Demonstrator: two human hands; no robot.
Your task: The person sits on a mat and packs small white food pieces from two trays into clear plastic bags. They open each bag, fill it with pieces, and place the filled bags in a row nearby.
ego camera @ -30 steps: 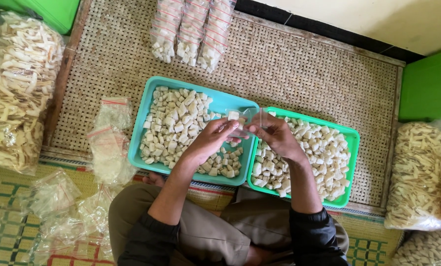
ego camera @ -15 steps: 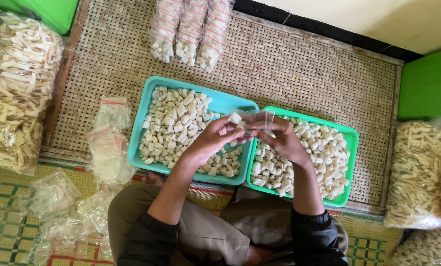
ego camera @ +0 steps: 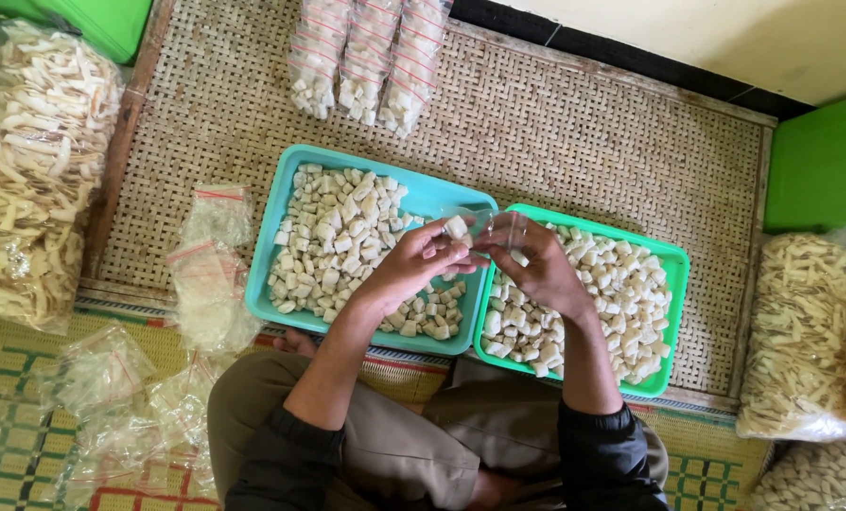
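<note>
Pinching a small pale cube-shaped snack piece (ego camera: 457,227) between fingertips, the left hand (ego camera: 413,270) meets the right hand (ego camera: 533,268), whose curled fingers hold a small clear plastic bag (ego camera: 489,221), mouth toward nine o'clock, above the turquoise plastic tray (ego camera: 281,203) and green plastic tray (ego camera: 673,312).

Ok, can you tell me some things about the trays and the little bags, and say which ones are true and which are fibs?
1. The left hand pinches a pale cube. True.
2. Both trays are green. False: the left tray is teal, and only the right tray is green.
3. The right hand holds a small clear bag. True.
4. The filled packets lie inside the trays. False: they lie on the woven mat beyond the trays.
5. Empty clear bags lie left of the teal tray. True.
</note>
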